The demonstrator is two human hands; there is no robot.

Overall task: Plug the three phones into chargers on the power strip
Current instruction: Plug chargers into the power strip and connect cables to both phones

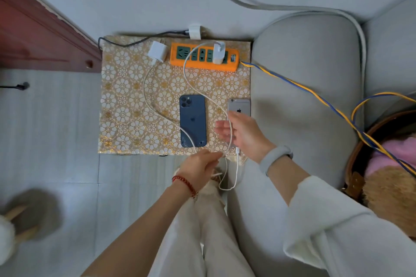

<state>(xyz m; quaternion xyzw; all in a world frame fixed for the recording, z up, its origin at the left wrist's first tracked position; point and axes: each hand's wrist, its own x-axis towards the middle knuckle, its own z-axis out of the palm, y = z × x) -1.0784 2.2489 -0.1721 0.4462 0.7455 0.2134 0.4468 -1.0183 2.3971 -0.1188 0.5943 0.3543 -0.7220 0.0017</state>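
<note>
I see only two phones; the silver phone (239,108) is half hidden behind the right hand (243,135), which grips its lower part, fingers curled round it. A white cable (234,177) hangs from its bottom edge, and I can't make out the plug itself. The left hand (200,168) pinches a cable near its end, fingertips blurred. The blue phone (193,120) lies face down, glossy, camera cluster at 12 o'clock, on a flower-patterned gold mat (126,105). At 12 o'clock from it sits the orange power strip (203,57), a rectangular plastic bar, with one white charger (218,52) plugged in. A second charger (157,51) lies loose just at 9 o'clock of the strip. A third charger (194,31) is at the mat's far edge.
</note>
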